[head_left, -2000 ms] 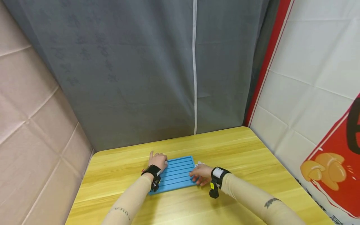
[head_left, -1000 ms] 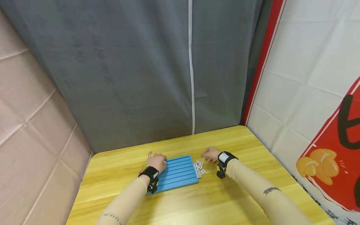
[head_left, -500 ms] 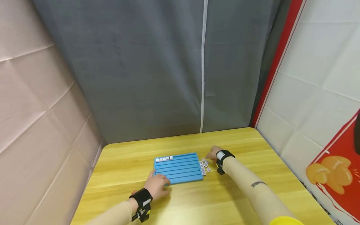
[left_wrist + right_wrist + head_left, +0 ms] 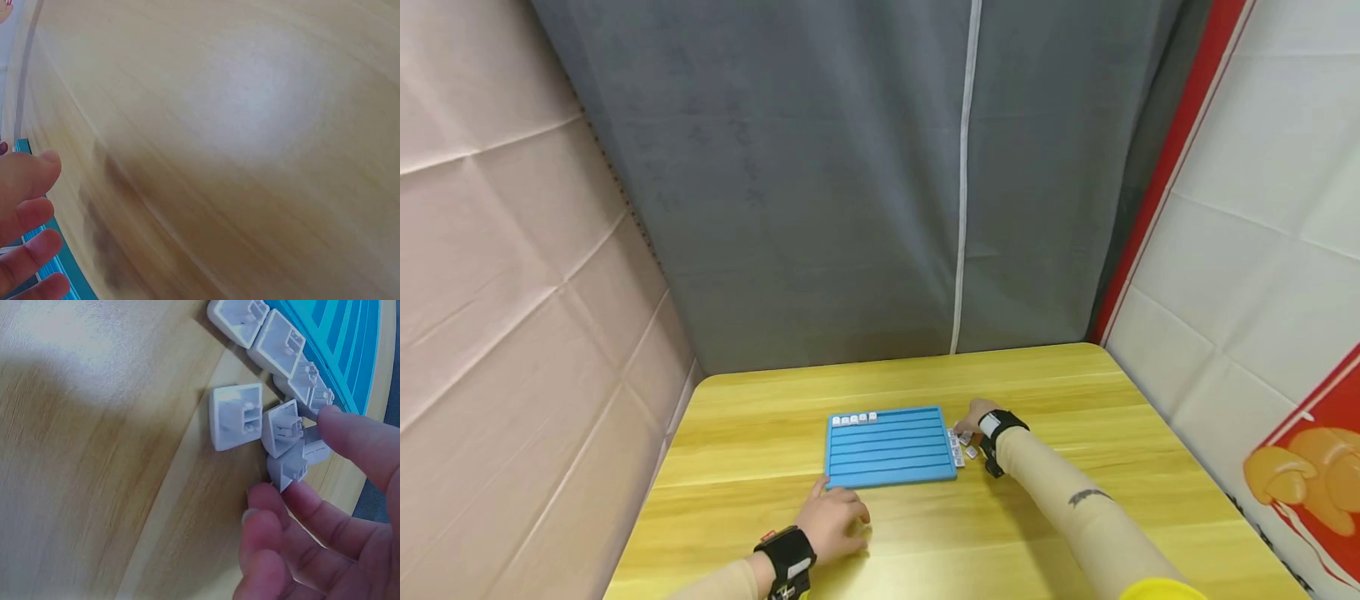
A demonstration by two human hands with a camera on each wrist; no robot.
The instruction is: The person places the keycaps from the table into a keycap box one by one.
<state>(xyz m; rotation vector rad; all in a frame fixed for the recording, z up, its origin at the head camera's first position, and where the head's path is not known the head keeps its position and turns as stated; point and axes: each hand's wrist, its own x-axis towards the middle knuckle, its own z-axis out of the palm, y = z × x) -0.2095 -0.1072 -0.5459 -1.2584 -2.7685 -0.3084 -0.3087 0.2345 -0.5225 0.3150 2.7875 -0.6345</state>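
Note:
A blue ridged tray lies on the table, with a row of several white keycaps along its far left edge. My left hand is at the tray's near left corner, fingers loosely bent and holding nothing. Beyond the tray's right edge, my right hand reaches among loose white keycaps, which lie hollow side up. In the right wrist view, its thumb and fingertips come around a small cluster of keycaps, touching or almost touching them; no firm pinch shows.
The tray and keycaps rest on a light wood-grain table. A grey curtain hangs behind its far edge. Pale fabric stands on the left, and a white and red printed sheet on the right.
My left hand has left the tray's left side and come nearer, uncovering the keycap row. The right hand went from the tray's right edge out past the loose keycaps, then back in onto them.

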